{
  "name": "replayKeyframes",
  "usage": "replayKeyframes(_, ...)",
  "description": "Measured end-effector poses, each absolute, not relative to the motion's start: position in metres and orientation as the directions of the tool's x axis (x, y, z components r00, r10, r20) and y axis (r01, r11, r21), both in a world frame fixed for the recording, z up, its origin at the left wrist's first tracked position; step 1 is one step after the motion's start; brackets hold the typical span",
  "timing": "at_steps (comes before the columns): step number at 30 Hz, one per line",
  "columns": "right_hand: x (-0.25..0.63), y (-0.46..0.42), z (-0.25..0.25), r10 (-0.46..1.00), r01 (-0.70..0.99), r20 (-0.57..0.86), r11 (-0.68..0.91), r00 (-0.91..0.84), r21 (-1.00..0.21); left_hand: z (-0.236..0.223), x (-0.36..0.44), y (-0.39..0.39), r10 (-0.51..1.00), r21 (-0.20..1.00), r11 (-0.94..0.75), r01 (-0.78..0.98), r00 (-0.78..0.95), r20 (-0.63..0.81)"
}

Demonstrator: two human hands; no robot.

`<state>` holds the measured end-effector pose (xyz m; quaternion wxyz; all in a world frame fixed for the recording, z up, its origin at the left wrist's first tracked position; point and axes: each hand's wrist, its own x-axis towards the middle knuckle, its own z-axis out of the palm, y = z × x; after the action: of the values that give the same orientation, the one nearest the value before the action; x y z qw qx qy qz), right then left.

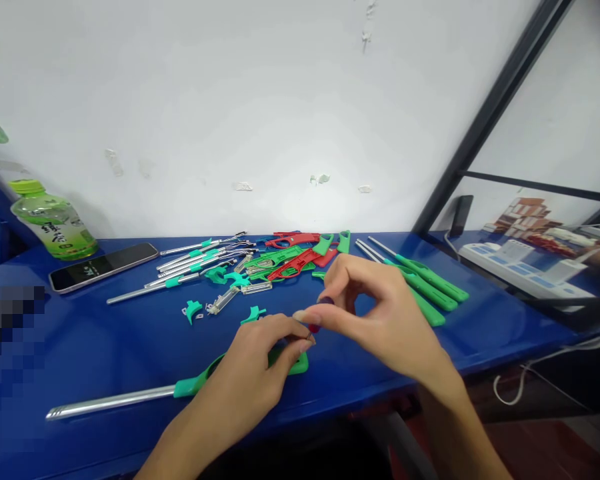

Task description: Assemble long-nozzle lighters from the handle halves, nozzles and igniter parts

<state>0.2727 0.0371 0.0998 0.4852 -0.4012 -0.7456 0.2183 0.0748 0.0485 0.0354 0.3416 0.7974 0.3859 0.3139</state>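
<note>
My right hand (380, 313) is closed in a pinch on a small piece with a dark top (326, 302) and a red lower part (314, 328). Just below it, the thumb and forefinger of my left hand (260, 360) are pressed together at the lower end of that piece. Anything else in the left fingertips is too small to name. A green gas lighter (187, 387) with a long metal tube lies on the blue table (145, 347), partly hidden under my left hand. Teal triggers (193, 311) and clear fuel tanks (223, 301) lie just beyond.
Metal lighter tubes (180, 270) with wires lie at the back left, beside red (300, 263) and green casings (270, 261). Several green lighters (425, 280) lie at right. A phone (105, 267), bottle (55, 223), black metal frame (485, 113) and power strip (510, 267) flank the area.
</note>
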Motion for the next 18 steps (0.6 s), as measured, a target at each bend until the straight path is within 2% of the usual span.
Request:
replayKeyframes(3,0.278,0.033,0.106,0.793,0.407,0.539,0.608,-0.283,-0.681,0.036,0.074,0.050,0.842,0.816,-0.431,0.386,0.497,0.209)
replayKeyframes(6,0.283,0.028,0.111,0.763,0.355,0.539,0.644,-0.356,-0.677,0.037,0.073,0.050,0.835,0.811,-0.436,0.391,0.513,0.202)
replayKeyframes(9,0.282,0.030,0.110,0.736,0.350,0.564,0.676,-0.375,-0.649,0.038,0.074,0.050,0.834,0.811,-0.435,0.392,0.516,0.197)
replayKeyframes(15,0.266,0.040,0.099,0.767,0.346,0.615,0.636,-0.182,-0.690,0.035,0.075,0.048,0.850,0.817,-0.417,0.398,0.490,0.195)
replayKeyframes(18,0.268,0.038,0.102,0.784,0.356,0.583,0.617,-0.212,-0.701,0.034,0.075,0.049,0.839,0.815,-0.436,0.381,0.500,0.215)
